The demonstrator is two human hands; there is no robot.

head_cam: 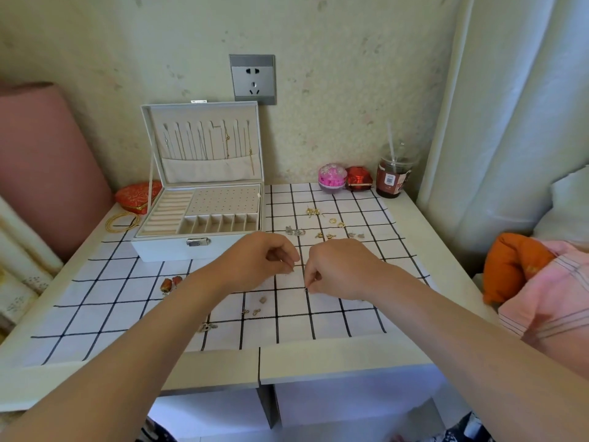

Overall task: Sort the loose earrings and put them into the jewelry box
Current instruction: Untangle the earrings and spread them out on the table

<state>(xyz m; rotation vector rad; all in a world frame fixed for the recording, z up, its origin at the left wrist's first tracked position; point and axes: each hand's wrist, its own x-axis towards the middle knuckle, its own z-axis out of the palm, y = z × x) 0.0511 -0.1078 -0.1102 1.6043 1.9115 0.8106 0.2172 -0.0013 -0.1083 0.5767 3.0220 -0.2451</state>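
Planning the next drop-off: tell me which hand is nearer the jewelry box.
Left. The left hand hovers just off the front right corner of the jewelry box; the right hand is farther right, beyond the left one.

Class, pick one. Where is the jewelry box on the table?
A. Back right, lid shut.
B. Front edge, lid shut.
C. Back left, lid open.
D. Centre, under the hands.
C: the jewelry box stands at the back left of the table with its lid raised upright.
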